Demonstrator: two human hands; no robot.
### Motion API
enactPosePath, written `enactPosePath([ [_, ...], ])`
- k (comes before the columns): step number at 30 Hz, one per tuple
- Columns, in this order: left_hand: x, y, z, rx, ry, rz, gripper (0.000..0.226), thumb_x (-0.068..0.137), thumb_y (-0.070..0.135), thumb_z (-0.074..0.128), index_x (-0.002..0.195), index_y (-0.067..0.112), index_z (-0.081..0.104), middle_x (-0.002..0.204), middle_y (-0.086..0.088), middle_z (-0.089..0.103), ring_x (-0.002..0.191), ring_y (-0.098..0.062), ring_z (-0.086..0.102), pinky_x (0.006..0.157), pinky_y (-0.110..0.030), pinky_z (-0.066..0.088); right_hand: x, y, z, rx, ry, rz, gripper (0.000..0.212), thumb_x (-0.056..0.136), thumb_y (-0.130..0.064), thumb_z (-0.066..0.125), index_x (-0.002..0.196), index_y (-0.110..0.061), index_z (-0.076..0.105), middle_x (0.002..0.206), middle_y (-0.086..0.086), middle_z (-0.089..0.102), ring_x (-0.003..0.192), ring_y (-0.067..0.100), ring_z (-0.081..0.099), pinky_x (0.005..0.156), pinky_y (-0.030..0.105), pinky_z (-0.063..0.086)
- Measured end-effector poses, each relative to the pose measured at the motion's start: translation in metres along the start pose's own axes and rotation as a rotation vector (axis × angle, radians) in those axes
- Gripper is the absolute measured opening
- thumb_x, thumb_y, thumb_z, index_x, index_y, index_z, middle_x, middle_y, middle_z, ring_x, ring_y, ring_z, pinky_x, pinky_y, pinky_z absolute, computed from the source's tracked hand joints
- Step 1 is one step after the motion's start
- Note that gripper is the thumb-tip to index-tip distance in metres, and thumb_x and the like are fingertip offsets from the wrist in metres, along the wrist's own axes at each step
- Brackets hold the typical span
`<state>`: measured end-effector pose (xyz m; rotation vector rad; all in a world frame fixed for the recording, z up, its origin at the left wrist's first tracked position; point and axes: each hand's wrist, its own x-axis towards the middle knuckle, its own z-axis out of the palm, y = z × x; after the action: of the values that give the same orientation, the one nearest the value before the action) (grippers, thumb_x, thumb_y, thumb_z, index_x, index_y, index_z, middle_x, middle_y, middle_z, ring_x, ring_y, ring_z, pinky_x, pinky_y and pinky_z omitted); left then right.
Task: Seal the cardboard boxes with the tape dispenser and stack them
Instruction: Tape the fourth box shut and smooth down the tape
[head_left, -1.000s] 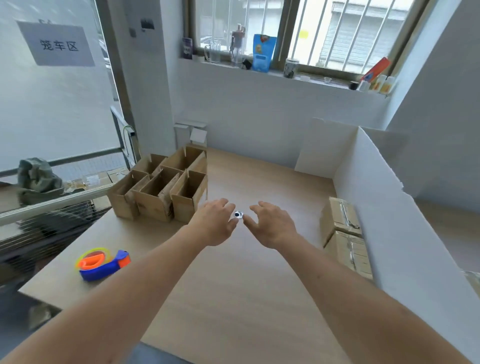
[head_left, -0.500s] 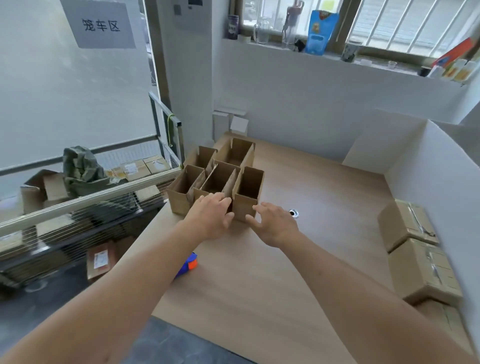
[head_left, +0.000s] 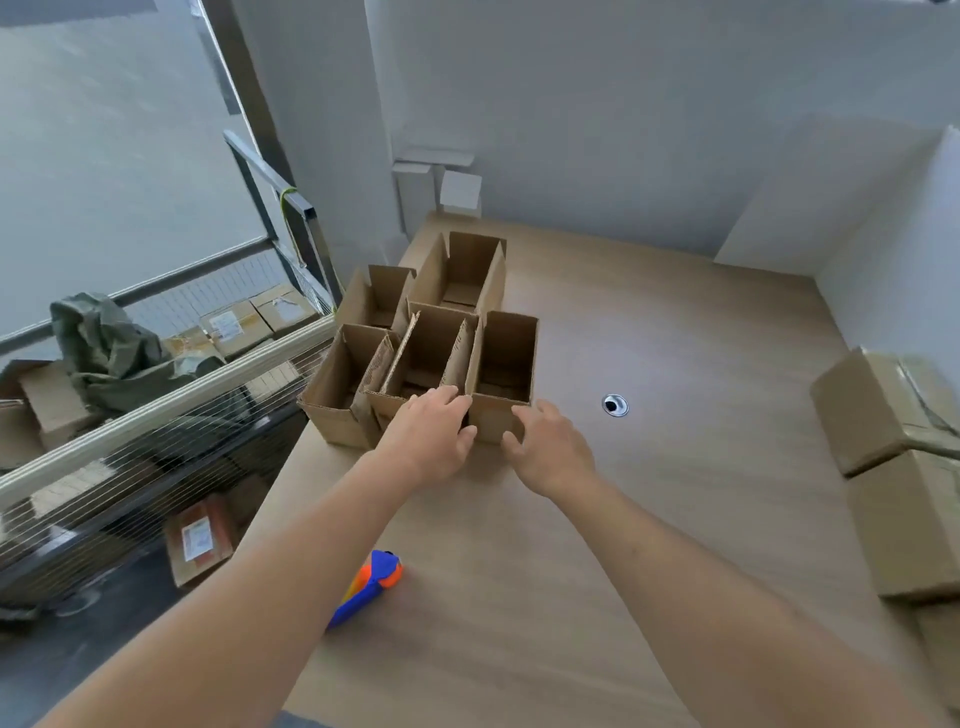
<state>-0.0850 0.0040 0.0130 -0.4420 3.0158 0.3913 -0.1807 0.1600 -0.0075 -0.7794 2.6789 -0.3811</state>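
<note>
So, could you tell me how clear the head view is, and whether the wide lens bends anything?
Head view: soft even daylight, no glare; open cardboard boxes fairly sharp; tape dispenser and forearms smeared by blur; sealed boxes at the right edge stretched by wide-angle distortion.

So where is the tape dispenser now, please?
In the head view the tape dispenser lies on the table near its left edge, partly hidden behind the left forearm, nearer to the person than the open boxes.
</note>
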Motion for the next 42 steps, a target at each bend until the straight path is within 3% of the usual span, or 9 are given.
enactPosePath([
  [4,0.042,-0.012,0.02,-0.028,-0.033,-0.013,0.049,0.103,0.033,0.051,0.147,0.013,0.049,0.154,-0.009,0.044,0.136,-0.031,0.045,0.113,-0.045,0.036,0.042,0.004,0.021,0.043,-0.015,0.073,0.054,0.099,-0.042,0.05,0.152,-0.036,0.04,0.16,0.006,0.025,0.135,0.03,0.042,0.101,0.043,0.045],
  [7,0.065,-0.019,0.033,-0.056,-0.048,-0.003,0.048,0.102,0.032,0.052,0.146,0.012,0.048,0.153,-0.009,0.044,0.137,-0.03,0.044,0.114,-0.048,0.037,0.065,0.005,0.035,0.071,-0.016,0.15,0.051,0.098,-0.04,0.053,0.149,-0.038,0.044,0.161,0.006,0.023,0.135,0.028,0.043,0.096,0.042,0.047],
  [11,0.081,-0.03,0.046,-0.074,-0.059,0.039,0.048,0.102,0.031,0.052,0.146,0.011,0.048,0.154,-0.01,0.043,0.137,-0.032,0.044,0.112,-0.047,0.038,0.083,0.004,0.052,0.133,0.047,0.257,0.028,0.099,-0.03,0.052,0.123,-0.035,0.065,0.144,0.005,0.039,0.123,0.029,0.051,0.081,0.037,0.048],
  [14,0.086,-0.04,0.05,-0.097,-0.054,0.063,0.047,0.105,0.031,0.047,0.148,0.011,0.047,0.156,-0.011,0.04,0.139,-0.032,0.042,0.112,-0.046,0.037,0.086,0.002,0.056,0.169,0.103,0.308,0.026,0.097,-0.021,0.05,0.112,-0.031,0.069,0.128,0.003,0.045,0.112,0.029,0.055,0.072,0.033,0.045],
  [21,0.07,-0.044,0.054,-0.111,-0.084,0.203,0.049,0.105,0.033,0.044,0.15,0.013,0.047,0.157,-0.013,0.037,0.139,-0.033,0.042,0.114,-0.044,0.038,0.027,0.016,0.062,0.147,0.073,0.482,0.03,0.091,-0.005,0.048,0.096,-0.027,0.067,0.112,-0.001,0.046,0.095,0.027,0.056,0.068,0.03,0.043],
  [29,0.045,-0.021,0.059,-0.068,-0.203,0.337,0.054,0.103,0.039,0.051,0.153,0.019,0.044,0.165,-0.015,0.019,0.153,-0.031,0.018,0.122,-0.045,0.03,-0.066,0.035,0.076,0.115,0.081,0.676,0.031,0.086,0.0,0.053,0.082,-0.023,0.074,0.106,0.001,0.051,0.092,0.027,0.059,0.071,0.029,0.047],
  [34,0.025,-0.006,0.075,-0.112,-0.384,0.327,0.054,0.102,0.031,0.051,0.152,0.013,0.043,0.156,-0.005,0.037,0.135,-0.028,0.048,0.109,-0.041,0.044,-0.098,0.052,0.076,0.15,0.086,0.707,0.036,0.084,0.004,0.05,0.081,-0.023,0.074,0.105,0.001,0.05,0.088,0.026,0.056,0.07,0.027,0.041],
  [38,0.002,-0.002,0.082,-0.142,-0.301,0.245,0.046,0.101,0.026,0.049,0.145,0.01,0.051,0.137,-0.004,0.049,0.115,-0.027,0.058,0.096,-0.04,0.051,-0.106,0.064,0.077,0.231,0.119,0.654,0.037,0.083,0.006,0.048,0.087,-0.022,0.072,0.105,0.0,0.05,0.093,0.027,0.054,0.073,0.028,0.036],
  [42,-0.021,-0.006,0.084,-0.112,-0.26,0.208,0.054,0.1,0.041,0.051,0.148,0.015,0.051,0.13,0.002,0.052,0.115,-0.021,0.057,0.096,-0.038,0.05,-0.109,0.07,0.078,0.267,0.12,0.591,0.039,0.086,0.007,0.045,0.092,-0.024,0.07,0.106,-0.001,0.05,0.093,0.026,0.052,0.075,0.029,0.038],
])
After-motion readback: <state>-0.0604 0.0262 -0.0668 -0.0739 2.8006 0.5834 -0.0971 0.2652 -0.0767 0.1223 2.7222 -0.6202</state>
